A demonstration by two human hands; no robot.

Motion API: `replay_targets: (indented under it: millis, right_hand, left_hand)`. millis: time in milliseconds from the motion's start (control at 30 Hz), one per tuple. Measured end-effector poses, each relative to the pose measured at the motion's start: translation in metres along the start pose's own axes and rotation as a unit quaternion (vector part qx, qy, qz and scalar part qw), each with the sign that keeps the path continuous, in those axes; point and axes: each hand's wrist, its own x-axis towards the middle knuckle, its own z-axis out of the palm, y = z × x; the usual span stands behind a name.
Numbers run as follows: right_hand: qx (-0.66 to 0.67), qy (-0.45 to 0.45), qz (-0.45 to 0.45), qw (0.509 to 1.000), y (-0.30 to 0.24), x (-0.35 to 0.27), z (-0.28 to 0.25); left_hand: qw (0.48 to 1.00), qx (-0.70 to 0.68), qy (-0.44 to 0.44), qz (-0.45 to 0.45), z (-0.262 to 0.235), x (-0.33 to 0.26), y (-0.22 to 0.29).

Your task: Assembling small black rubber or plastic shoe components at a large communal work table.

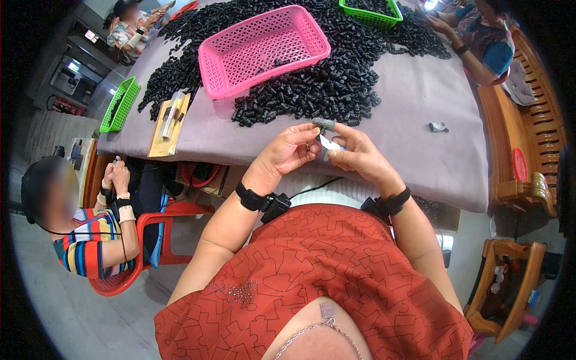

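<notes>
My hands meet over the near edge of the cloth-covered table. My left hand (pixel 288 149) pinches a small black piece (pixel 320 133) between thumb and fingertips. My right hand (pixel 359 155) is closed on a small pale, shiny, blade-like piece (pixel 329 143); its exact kind is unclear. A dark grey wrap (pixel 324 123) appears to cover the right index fingertip, touching or close to the black piece. Just beyond my hands spreads a large heap of small black cylindrical parts (pixel 300 99). A pink perforated basket (pixel 217 86) rests tilted on the heap, with a few black parts inside.
Green baskets (pixel 124 103) stand at the left edge and far side (pixel 384 23). A yellowish board (pixel 157 146) carries a clear tube. A grey wrapped piece (pixel 438 127) lies right. People sit left (pixel 99 240), far left and far right. Wooden furniture (pixel 510 288) stands right.
</notes>
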Motion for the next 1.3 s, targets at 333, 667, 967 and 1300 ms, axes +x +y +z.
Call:
replay_targets:
  millis: [333,667,967,1300]
  right_hand:
    - [0.007,0.020,0.005,1.000,0.0018,0.0036,-0.0030]
    - [0.030,0.026,-0.004,0.999,0.0041,0.0023,-0.0018]
    - [0.026,0.031,-0.005,0.999,0.0023,0.0029,-0.0012]
    - [0.016,0.029,0.008,0.999,0.0036,0.0024,-0.0024]
  left_hand:
    - [1.000,0.000,0.000,-0.013,-0.0013,0.0001,-0.0002]
    - [1.000,0.030,0.006,-0.003,-0.0035,-0.0014,0.0010]
    - [0.999,0.028,0.011,0.015,-0.0034,-0.0010,0.0031]
    - [0.998,0.060,-0.006,0.029,0.0034,0.0004,-0.0020]
